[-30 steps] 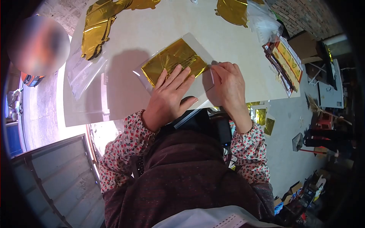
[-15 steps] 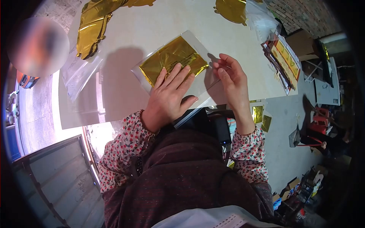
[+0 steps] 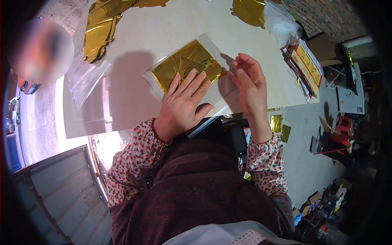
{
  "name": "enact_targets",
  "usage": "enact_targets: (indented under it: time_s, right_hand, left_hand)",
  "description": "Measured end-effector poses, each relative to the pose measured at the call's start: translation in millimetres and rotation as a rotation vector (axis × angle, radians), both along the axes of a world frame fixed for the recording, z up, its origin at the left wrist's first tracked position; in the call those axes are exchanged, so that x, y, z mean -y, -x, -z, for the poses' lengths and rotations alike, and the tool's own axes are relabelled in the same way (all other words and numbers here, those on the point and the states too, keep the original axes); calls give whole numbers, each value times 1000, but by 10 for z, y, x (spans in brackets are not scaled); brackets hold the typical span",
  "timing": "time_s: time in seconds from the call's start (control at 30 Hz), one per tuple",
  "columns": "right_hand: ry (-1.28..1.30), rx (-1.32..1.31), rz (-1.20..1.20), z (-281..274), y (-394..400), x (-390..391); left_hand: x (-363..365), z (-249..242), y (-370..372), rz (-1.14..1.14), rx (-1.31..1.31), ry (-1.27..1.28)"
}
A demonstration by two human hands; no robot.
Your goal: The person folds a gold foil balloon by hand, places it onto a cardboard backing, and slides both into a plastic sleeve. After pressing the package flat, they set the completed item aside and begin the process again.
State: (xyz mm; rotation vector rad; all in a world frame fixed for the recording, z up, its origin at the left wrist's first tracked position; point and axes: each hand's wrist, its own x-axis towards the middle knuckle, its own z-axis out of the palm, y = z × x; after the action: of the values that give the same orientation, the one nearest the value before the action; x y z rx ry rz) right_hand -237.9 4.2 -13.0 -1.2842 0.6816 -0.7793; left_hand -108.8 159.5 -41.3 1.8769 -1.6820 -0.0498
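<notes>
A folded gold foil sheet [image 3: 179,65] lies in a clear plastic bag [image 3: 207,42] on the pale tabletop, turned at an angle. My left hand [image 3: 182,102] rests palm down on its lower edge, fingers stretched out and thumb pointing right. Just right of the bag, my right hand [image 3: 251,83] is held with fingers loosely bent and apart, and I see nothing in it. Some dark print shows on the foil above my left fingertips. The bag's near side is partly hidden under my left hand.
Gold foil cutouts [image 3: 98,36] lie at the table's far left, and another gold piece [image 3: 249,12] at the far edge. Clear plastic bags [image 3: 281,24] and a stack of printed cards [image 3: 304,67] sit at the right. A red stool [image 3: 345,126] stands on the floor.
The foil in its bag has shifted slightly right, with my left hand still flat on it. My right hand has risen slightly. At far right, a person near the red stool has moved.
</notes>
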Motion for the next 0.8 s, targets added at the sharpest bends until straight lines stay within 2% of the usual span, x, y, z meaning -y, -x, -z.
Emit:
enact_targets:
  time_s: [0.07, 0.17, 0.27, 0.37, 0.47, 0.67, 0.77, 0.8]
  right_hand:
    - [72, -19, -1, 36, -61, 35]
    - [372, -213, -114, 72, -179, 202]
    - [803, -490, -31, 8, -393, 306]
    - [877, -733, -159, -70, -530, 349]
    - [820, -766, -263, -164, -512, 336]
    - [792, -730, -268, -173, -468, 264]
    - [680, -618, -205, -119, -453, 324]
    - [748, -554, -190, -114, -450, 307]
  left_hand:
    - [-4, 3, -12, -3, 2, 2]
    - [-5, -10, -7, 7, 2, -2]
    - [-7, -5, -7, 7, 4, 2]
    - [-7, -22, -8, 5, -8, -1]
    - [-12, -30, -15, 9, -28, -4]
    - [-10, -19, -16, 25, -38, -4]
    - [-22, -44, -43, 46, -47, -29]
    - [-35, -48, -79, 64, -50, -40]
